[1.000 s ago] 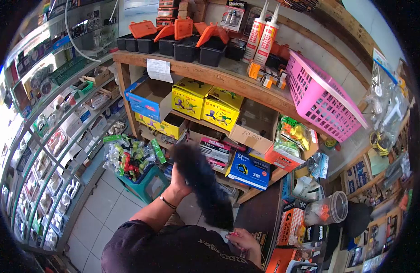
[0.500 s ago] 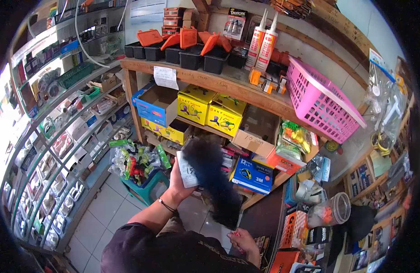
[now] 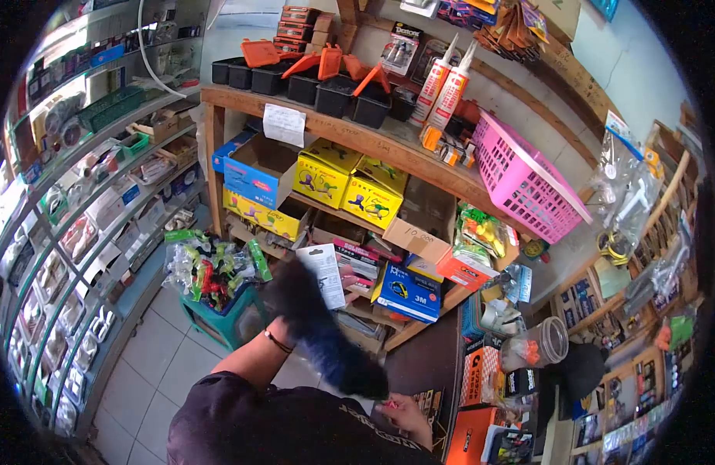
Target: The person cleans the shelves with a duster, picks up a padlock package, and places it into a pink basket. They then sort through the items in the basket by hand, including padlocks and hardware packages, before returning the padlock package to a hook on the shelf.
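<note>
My left hand (image 3: 283,328) holds up a white printed card pack (image 3: 325,273) with a hanging hole at its top. The dark, fluffy duster (image 3: 326,341) covers most of that hand and one side of the card. At the lower right, my right hand (image 3: 406,415) is closed around the duster's handle, where a bit of red shows. The duster is blurred and slants up leftward across the front of the card. Behind the card are pink-and-white boxes (image 3: 357,267) and a blue 3M box (image 3: 406,293) on the lower shelf.
A wooden shelf (image 3: 334,128) carries black bins with orange lids, sealant tubes (image 3: 444,93) and a pink basket (image 3: 524,178). Yellow boxes (image 3: 324,170) sit beneath. A green stool (image 3: 226,318) bears bagged goods at left, beside a glass display case (image 3: 102,256).
The duster has swung left and down, now covering my left hand. The card pack is turned, showing its printed face and hanging hole. The view has shifted slightly.
</note>
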`<state>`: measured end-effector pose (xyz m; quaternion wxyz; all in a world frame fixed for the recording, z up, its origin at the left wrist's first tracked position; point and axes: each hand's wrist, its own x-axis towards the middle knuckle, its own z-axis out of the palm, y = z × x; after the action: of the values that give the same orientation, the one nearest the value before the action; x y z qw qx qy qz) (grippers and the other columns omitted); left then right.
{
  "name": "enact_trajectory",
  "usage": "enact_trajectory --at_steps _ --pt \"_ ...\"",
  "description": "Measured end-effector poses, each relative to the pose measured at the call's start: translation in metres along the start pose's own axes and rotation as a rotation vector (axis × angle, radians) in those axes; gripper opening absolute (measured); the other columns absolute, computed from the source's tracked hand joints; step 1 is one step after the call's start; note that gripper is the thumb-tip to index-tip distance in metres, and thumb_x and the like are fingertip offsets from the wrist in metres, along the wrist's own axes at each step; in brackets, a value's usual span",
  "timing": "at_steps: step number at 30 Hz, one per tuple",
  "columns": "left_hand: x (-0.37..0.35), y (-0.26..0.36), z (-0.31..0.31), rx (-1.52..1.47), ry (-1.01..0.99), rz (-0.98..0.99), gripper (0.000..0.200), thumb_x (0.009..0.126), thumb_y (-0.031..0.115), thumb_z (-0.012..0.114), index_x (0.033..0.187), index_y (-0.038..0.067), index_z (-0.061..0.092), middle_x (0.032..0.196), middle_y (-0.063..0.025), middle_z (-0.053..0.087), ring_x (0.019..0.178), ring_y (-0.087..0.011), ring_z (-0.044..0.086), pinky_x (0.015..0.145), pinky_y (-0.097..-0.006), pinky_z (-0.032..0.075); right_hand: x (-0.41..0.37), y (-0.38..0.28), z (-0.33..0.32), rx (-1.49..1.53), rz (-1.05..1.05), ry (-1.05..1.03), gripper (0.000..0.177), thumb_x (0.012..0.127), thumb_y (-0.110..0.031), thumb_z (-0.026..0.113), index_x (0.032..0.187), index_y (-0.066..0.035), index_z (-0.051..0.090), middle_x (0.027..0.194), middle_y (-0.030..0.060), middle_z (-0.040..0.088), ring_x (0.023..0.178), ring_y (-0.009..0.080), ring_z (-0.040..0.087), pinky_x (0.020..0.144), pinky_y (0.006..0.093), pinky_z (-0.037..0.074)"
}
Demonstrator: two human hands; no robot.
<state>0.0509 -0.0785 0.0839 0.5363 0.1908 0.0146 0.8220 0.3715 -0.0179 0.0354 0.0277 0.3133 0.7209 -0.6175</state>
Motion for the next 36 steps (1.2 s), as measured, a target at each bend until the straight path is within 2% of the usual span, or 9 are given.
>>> enact_trajectory --at_steps 8,11,12,14,16,30,32,33,36 --pt "-0.035 0.037 -0.008 -0.245 -0.106 -0.049 0.058 0.089 0.048 0.030 0.129 0.007 0.037 0.122 -0.0144 0.049 0.110 -0.0348 0.048 0.096 -0.0542 0.032 -0.007 0.003 0.053 -0.021 0.004 0.018 0.026 0.079 -0.026 0.066 0.073 -0.004 0.053 0.057 -0.0041 0.046 0.049 0.0053 0.040 0.045 0.0220 0.033" --pt "-0.064 0.064 0.028 -0.156 0.170 0.068 0.054 0.091 0.047 0.029 0.124 0.006 0.043 0.123 -0.0114 0.049 0.111 -0.0286 0.048 0.095 -0.0500 0.035 -0.018 -0.025 0.067 0.060 0.212 0.086 0.029 0.078 -0.026 0.068 0.070 -0.005 0.050 0.057 -0.0034 0.045 0.050 0.0059 0.040 0.045 0.0235 0.032" --pt "-0.071 0.072 0.014 -0.332 -0.271 0.030 0.055 0.091 0.047 0.028 0.126 0.006 0.041 0.124 -0.0114 0.048 0.113 -0.0267 0.047 0.096 -0.0486 0.035 -0.021 -0.040 0.070 0.100 0.336 0.100 0.030 0.077 -0.026 0.068 0.069 -0.005 0.049 0.058 -0.0033 0.046 0.052 0.0062 0.040 0.047 0.0242 0.033" --pt "-0.087 0.079 0.018 -0.162 0.187 0.112 0.057 0.090 0.048 0.029 0.127 0.006 0.039 0.124 -0.0137 0.048 0.112 -0.0278 0.047 0.096 -0.0486 0.035 -0.029 -0.056 0.080 0.009 0.390 0.066 0.032 0.077 -0.026 0.068 0.064 -0.006 0.047 0.057 -0.0033 0.045 0.053 0.0064 0.039 0.047 0.0250 0.031" --pt "-0.098 0.082 -0.020 -0.225 -0.157 0.020 0.057 0.091 0.046 0.031 0.130 0.005 0.034 0.119 -0.0177 0.050 0.110 -0.0321 0.049 0.097 -0.0496 0.035 -0.034 -0.047 0.088 -0.199 0.178 0.025 0.033 0.078 -0.026 0.068 0.063 -0.006 0.045 0.057 -0.0033 0.043 0.051 0.0051 0.038 0.045 0.0241 0.031" --pt "-0.135 0.121 -0.003 -0.441 -0.046 -0.094 0.055 0.091 0.047 0.027 0.125 0.007 0.042 0.119 -0.0119 0.052 0.107 -0.0271 0.052 0.093 -0.0437 0.040 -0.056 -0.050 0.221 0.307 0.211 0.360 0.023 0.077 -0.017 0.069 0.065 -0.008 0.051 0.050 -0.0046 0.043 0.043 0.0047 0.037 0.040 0.0234 0.027" --pt "-0.141 0.128 0.009 -0.319 0.261 -0.172 0.051 0.092 0.043 0.028 0.125 0.006 0.041 0.121 -0.0130 0.051 0.110 -0.0285 0.050 0.095 -0.0459 0.038 -0.058 -0.056 0.213 0.130 0.304 0.221 0.024 0.077 -0.018 0.069 0.065 -0.008 0.051 0.050 -0.0044 0.043 0.043 0.0051 0.038 0.039 0.0236 0.027" --pt "-0.135 0.119 -0.018 -0.208 -0.099 -0.141 0.052 0.091 0.043 0.030 0.125 0.006 0.040 0.121 -0.0153 0.050 0.110 -0.0322 0.050 0.097 -0.0476 0.035 -0.060 -0.063 0.208 0.022 0.277 0.168 0.023 0.078 -0.019 0.068 0.066 -0.008 0.052 0.049 -0.0042 0.043 0.042 0.0047 0.037 0.038 0.0230 0.027" --pt "-0.131 0.126 -0.016 -0.435 -0.161 -0.215 0.052 0.090 0.042 0.032 0.124 0.003 0.039 0.120 -0.0177 0.050 0.108 -0.0349 0.050 0.093 -0.0473 0.039 -0.061 -0.084 0.206 0.036 0.321 0.262 0.023 0.078 -0.021 0.068 0.066 -0.009 0.053 0.049 -0.0041 0.043 0.042 0.0046 0.037 0.038 0.0220 0.027"
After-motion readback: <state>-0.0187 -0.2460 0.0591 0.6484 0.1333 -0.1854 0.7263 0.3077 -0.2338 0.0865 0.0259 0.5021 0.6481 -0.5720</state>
